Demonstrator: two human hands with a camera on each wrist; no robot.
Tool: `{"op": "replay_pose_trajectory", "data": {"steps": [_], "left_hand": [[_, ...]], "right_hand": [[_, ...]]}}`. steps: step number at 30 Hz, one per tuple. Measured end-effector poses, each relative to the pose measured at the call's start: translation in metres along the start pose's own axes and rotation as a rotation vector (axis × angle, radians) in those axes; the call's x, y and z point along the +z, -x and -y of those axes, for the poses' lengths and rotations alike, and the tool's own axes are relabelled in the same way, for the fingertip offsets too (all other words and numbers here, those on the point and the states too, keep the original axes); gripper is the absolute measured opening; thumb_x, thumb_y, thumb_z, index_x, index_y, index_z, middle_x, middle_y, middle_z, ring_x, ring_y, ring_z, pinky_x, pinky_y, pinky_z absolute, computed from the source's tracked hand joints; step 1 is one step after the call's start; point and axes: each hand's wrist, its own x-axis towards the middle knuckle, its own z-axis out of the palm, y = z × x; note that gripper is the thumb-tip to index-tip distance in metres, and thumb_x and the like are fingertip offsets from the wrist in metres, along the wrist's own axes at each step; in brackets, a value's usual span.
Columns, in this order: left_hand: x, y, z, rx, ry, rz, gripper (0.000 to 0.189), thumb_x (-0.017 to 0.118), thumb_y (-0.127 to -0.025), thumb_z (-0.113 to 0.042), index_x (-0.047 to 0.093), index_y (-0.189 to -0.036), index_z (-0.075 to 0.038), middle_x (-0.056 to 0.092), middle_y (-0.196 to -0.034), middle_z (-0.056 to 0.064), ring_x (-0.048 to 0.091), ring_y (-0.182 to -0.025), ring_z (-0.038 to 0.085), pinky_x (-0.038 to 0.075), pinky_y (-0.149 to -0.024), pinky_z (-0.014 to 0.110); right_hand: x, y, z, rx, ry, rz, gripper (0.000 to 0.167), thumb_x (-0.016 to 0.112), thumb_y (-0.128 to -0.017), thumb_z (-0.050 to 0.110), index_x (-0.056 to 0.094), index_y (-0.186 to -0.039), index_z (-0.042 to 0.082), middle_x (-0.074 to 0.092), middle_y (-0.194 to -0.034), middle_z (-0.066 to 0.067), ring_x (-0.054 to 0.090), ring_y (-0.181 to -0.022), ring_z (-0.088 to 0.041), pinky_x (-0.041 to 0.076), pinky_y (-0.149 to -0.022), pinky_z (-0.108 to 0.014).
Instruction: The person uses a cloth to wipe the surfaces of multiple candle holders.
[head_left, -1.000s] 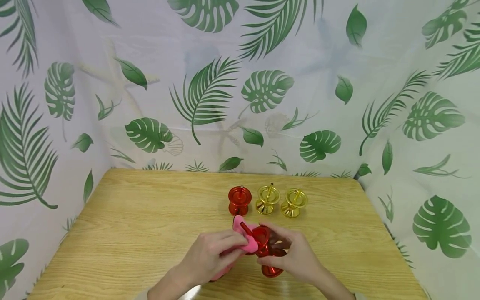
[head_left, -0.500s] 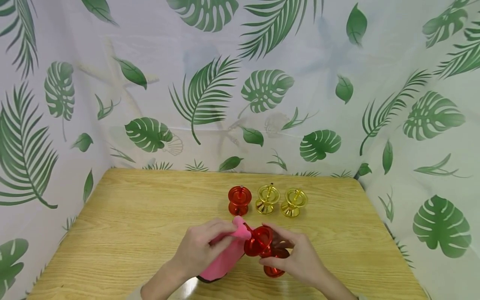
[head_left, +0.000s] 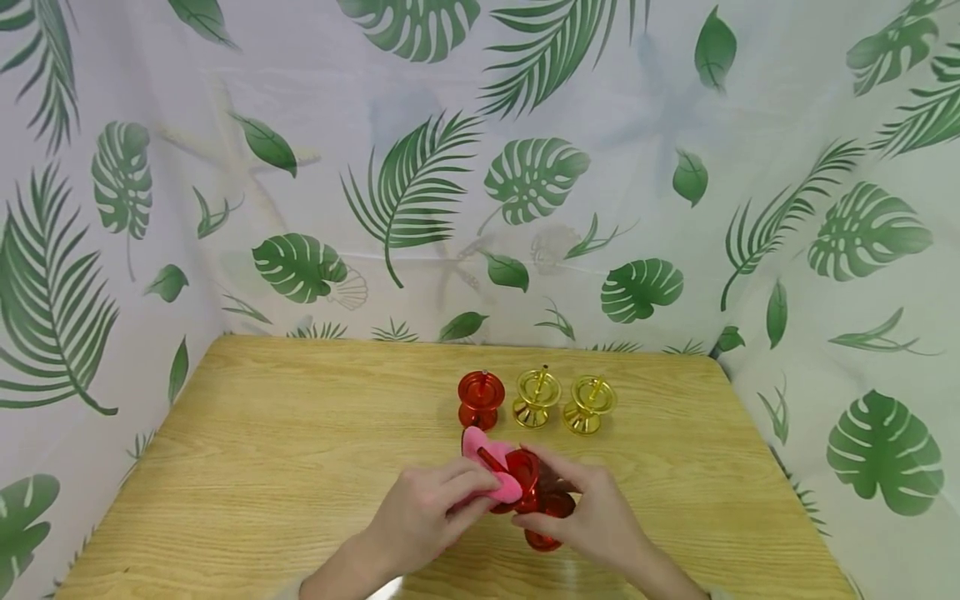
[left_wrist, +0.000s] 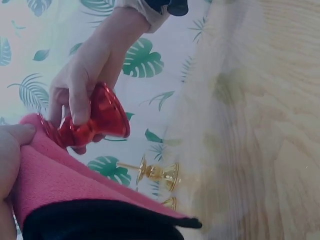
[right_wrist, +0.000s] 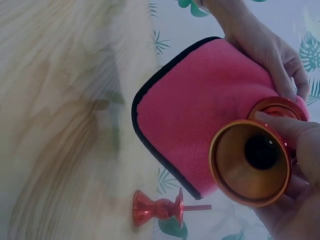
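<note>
My right hand (head_left: 592,512) grips a red metal candle holder (head_left: 527,475) round its waist, above the table. The holder is tilted, with its spike pointing up and left. In the right wrist view its hollow base (right_wrist: 235,170) faces the camera. My left hand (head_left: 427,512) pinches a pink cloth (head_left: 510,489) with a dark edge, and the cloth touches the holder's dish beside the spike. The rest of the cloth hangs below the left hand, as the left wrist view shows (left_wrist: 75,175). Part of the holder is hidden behind the right fingers.
A second red candle holder (head_left: 481,402) stands upright beyond the hands. To its right are two gold ones, the nearer-left gold candle holder (head_left: 533,398) and the right gold candle holder (head_left: 588,406). A leaf-print curtain (head_left: 420,308) stands behind the wooden table (head_left: 300,417).
The left hand and cloth drew back from the spike half a second ago, and now the cloth is against the dish and spike again. The right hand stays nearly in place.
</note>
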Motion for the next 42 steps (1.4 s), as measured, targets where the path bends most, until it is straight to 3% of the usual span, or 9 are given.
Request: {"op": "replay_pose_trajectory", "data": {"steps": [4, 8, 11, 14, 18, 24, 31, 36, 42], "left_hand": [[0.003, -0.001, -0.004, -0.005, -0.021, -0.006, 0.028, 0.089, -0.082, -0.009, 0.075, -0.107, -0.015, 0.078, -0.097, -0.005, 0.076, -0.084, 0.003, 0.059, -0.075, 0.009], [0.005, -0.004, -0.011, -0.11, 0.009, 0.011, 0.023, 0.088, -0.085, -0.012, 0.075, -0.104, -0.015, 0.078, -0.095, -0.004, 0.075, -0.081, 0.003, 0.058, -0.073, 0.008], [0.004, -0.006, -0.016, -0.183, 0.023, 0.018, 0.02, 0.087, -0.086, -0.013, 0.075, -0.102, -0.014, 0.079, -0.094, -0.004, 0.076, -0.081, 0.004, 0.059, -0.074, 0.009], [0.004, -0.006, -0.018, -0.191, 0.019, 0.014, 0.021, 0.087, -0.085, -0.012, 0.075, -0.102, -0.015, 0.079, -0.094, -0.004, 0.076, -0.083, 0.004, 0.06, -0.077, 0.01], [0.004, -0.003, -0.015, -0.108, -0.014, -0.003, 0.025, 0.09, -0.082, -0.012, 0.075, -0.102, -0.016, 0.078, -0.095, -0.005, 0.075, -0.086, 0.003, 0.06, -0.078, 0.011], [0.002, 0.003, -0.004, 0.008, -0.018, -0.028, 0.033, 0.091, -0.078, -0.007, 0.075, -0.107, -0.014, 0.079, -0.1, -0.004, 0.078, -0.089, 0.006, 0.062, -0.082, 0.015], [-0.001, 0.009, 0.009, -0.021, 0.028, -0.056, 0.027, 0.085, -0.086, -0.005, 0.072, -0.108, -0.012, 0.079, -0.098, -0.002, 0.077, -0.088, 0.008, 0.062, -0.082, 0.015], [-0.014, 0.009, 0.018, -0.12, 0.046, -0.121, 0.013, 0.074, -0.098, -0.009, 0.068, -0.109, -0.008, 0.078, -0.096, 0.003, 0.078, -0.084, 0.014, 0.062, -0.078, 0.016], [-0.024, -0.006, 0.023, -0.082, 0.015, -0.161, 0.014, 0.064, -0.106, -0.018, 0.069, -0.109, -0.006, 0.077, -0.098, 0.004, 0.078, -0.086, 0.016, 0.064, -0.08, 0.02]], "right_hand": [[0.006, 0.001, -0.003, -0.193, 0.182, -0.114, 0.073, 0.097, -0.071, 0.009, 0.068, -0.137, 0.004, 0.081, -0.114, -0.009, 0.078, -0.09, -0.012, 0.065, -0.077, -0.02], [0.012, 0.001, -0.008, -0.409, 0.425, -0.272, 0.081, 0.102, -0.061, 0.012, 0.069, -0.135, 0.005, 0.082, -0.105, -0.007, 0.078, -0.083, -0.016, 0.064, -0.071, -0.022], [0.015, 0.0, -0.01, -0.482, 0.496, -0.33, 0.085, 0.102, -0.058, 0.013, 0.068, -0.136, 0.005, 0.081, -0.099, -0.007, 0.077, -0.081, -0.018, 0.064, -0.067, -0.026], [0.015, 0.001, -0.008, -0.462, 0.477, -0.33, 0.086, 0.101, -0.057, 0.01, 0.068, -0.137, 0.005, 0.081, -0.098, -0.006, 0.077, -0.08, -0.017, 0.064, -0.066, -0.024], [0.014, 0.003, -0.006, -0.346, 0.387, -0.275, 0.083, 0.101, -0.061, 0.008, 0.068, -0.137, 0.007, 0.08, -0.102, -0.006, 0.076, -0.083, -0.015, 0.063, -0.07, -0.019], [0.009, 0.004, 0.0, -0.075, 0.03, -0.094, 0.07, 0.094, -0.078, 0.009, 0.065, -0.141, 0.005, 0.081, -0.113, -0.008, 0.074, -0.094, -0.005, 0.065, -0.079, -0.023], [0.0, 0.002, 0.003, 0.115, -0.131, 0.008, 0.068, 0.091, -0.083, 0.018, 0.063, -0.144, 0.006, 0.08, -0.113, -0.008, 0.072, -0.094, -0.001, 0.062, -0.086, -0.025], [-0.004, 0.002, 0.0, 0.05, -0.046, -0.032, 0.069, 0.092, -0.08, 0.013, 0.064, -0.144, 0.009, 0.081, -0.115, -0.005, 0.073, -0.094, -0.002, 0.064, -0.083, -0.025], [-0.004, -0.001, -0.004, -0.168, 0.157, -0.083, 0.073, 0.095, -0.074, 0.005, 0.066, -0.141, 0.007, 0.081, -0.114, -0.005, 0.072, -0.089, -0.003, 0.064, -0.074, -0.02]]}}
